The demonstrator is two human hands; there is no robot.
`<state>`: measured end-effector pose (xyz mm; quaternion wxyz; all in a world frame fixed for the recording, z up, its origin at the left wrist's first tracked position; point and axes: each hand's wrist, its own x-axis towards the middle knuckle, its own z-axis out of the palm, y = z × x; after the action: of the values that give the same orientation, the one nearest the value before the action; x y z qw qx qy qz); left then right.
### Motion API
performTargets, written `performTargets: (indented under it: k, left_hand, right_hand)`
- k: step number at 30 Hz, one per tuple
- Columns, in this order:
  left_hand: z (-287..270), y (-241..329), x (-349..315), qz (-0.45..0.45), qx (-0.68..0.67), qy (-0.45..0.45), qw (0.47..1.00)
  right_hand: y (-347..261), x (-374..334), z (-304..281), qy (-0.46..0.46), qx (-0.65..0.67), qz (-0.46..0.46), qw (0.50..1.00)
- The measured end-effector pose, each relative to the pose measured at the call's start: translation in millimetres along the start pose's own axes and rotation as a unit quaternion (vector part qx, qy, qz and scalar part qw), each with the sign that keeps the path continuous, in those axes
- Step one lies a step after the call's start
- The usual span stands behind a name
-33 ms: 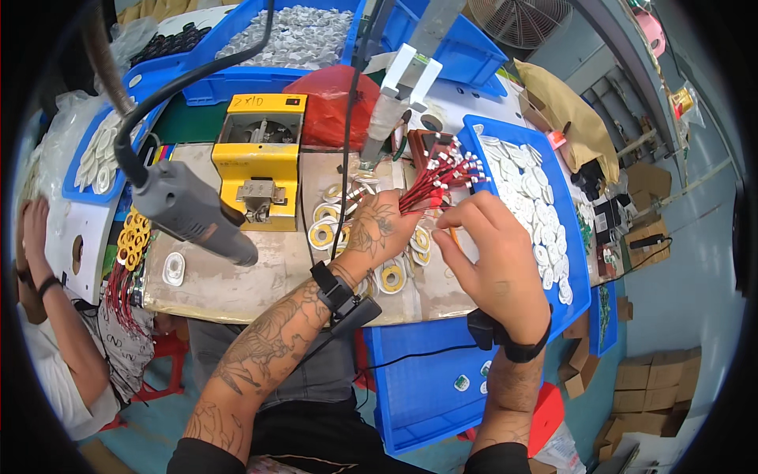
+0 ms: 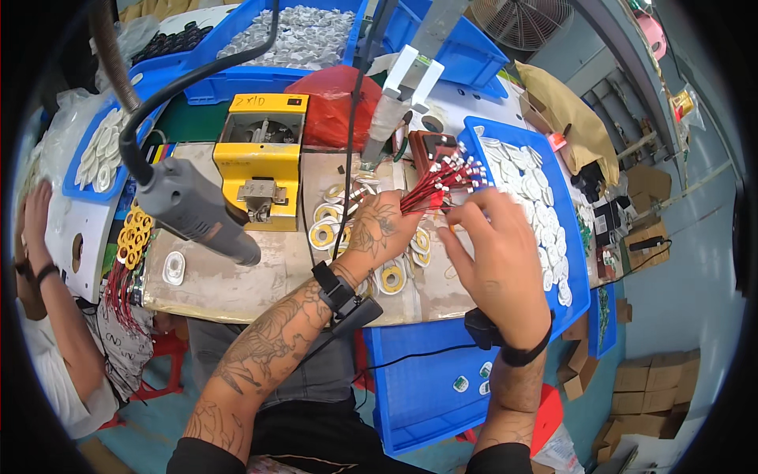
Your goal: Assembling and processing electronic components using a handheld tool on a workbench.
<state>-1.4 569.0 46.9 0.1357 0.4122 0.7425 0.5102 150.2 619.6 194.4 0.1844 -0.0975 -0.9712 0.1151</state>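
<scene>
My left hand (image 2: 388, 229) is closed round a bundle of thin red wires (image 2: 430, 193) with white connectors, which fan out to the upper right. Just right of the bundle is my right hand (image 2: 501, 265), its fingers bent and its thumb apart from them. A thin orange band (image 2: 452, 227) shows by the right thumb and fingertips; its full shape is hidden. White rings with yellow centres (image 2: 390, 278) lie on the worktop under and beside my left hand. Black straps with small black devices are on both wrists.
A yellow machine (image 2: 259, 162) stands behind a hanging grey tool (image 2: 197, 209). Blue trays of white parts are at the right (image 2: 580, 261) and back (image 2: 237, 79). Another blue tray (image 2: 418, 395) sits below the table edge. A co-worker's arm (image 2: 63, 316) is at the left.
My right hand has shifted slightly and its fingers have turned at the wires. The wire ends have spread a little lower. The co-worker's hand has moved slightly.
</scene>
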Motion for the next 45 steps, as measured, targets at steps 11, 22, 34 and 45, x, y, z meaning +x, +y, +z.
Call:
performTargets:
  k: [11, 22, 34, 45]
  left_hand:
    - [2, -5, -7, 0.119, 0.068, -0.039, 0.99]
    - [9, -31, -8, 0.194, 0.042, -0.046, 0.979]
    - [12, -27, -1, 0.139, 0.04, -0.119, 0.982]
    - [13, -29, -4, 0.163, 0.06, -0.102, 0.98]
  right_hand:
    - [38, 34, 54, -0.083, -0.398, -0.181, 0.896]
    - [76, 39, 38, -0.13, -0.348, -0.209, 0.904]
    - [56, 51, 17, -0.06, -0.271, -0.289, 0.916]
    - [60, 52, 22, -0.04, -0.231, -0.275, 0.933]
